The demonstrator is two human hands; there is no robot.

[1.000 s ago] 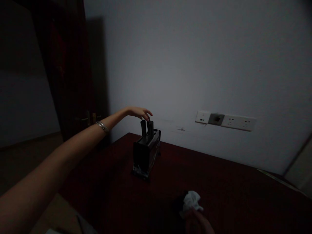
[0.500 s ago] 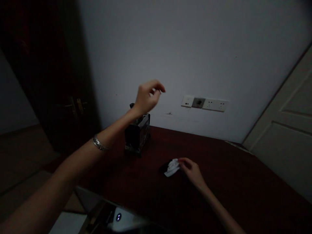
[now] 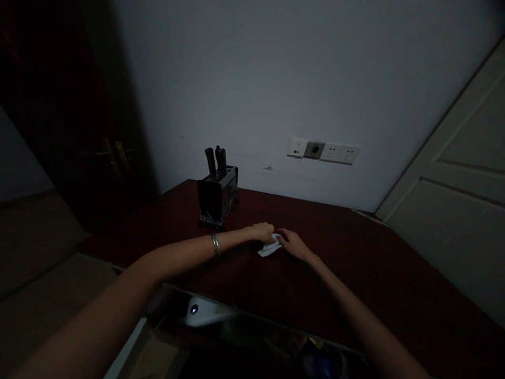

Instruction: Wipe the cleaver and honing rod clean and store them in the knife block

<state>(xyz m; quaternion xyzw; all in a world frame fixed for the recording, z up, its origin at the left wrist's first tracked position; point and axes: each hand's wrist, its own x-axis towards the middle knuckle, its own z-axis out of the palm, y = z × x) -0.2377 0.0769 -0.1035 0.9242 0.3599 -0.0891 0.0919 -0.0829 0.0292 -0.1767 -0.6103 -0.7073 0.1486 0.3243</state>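
Though dim, gripped from both sides on the table (image 3: 355,252): white cloth (image 3: 269,249), long axis left-right, left hand (image 3: 261,231) clenched over its left end, right hand (image 3: 292,244) pinching its right.

- Pale plain wall (image 3: 276,79) taking up most of bg, light staying v. dim.
- Socket strip (image 3: 323,151) sitting low on wall, above table.
- Dark red-brown wood table (image 3: 394,273) filling fg.
- Dark door (image 3: 59,131) w/ brass handle (image 3: 112,153) standing at left.
- Pale panelled door (image 3: 453,210) showing at right.
- Brownish floor (image 3: 31,247) showing bottom left.
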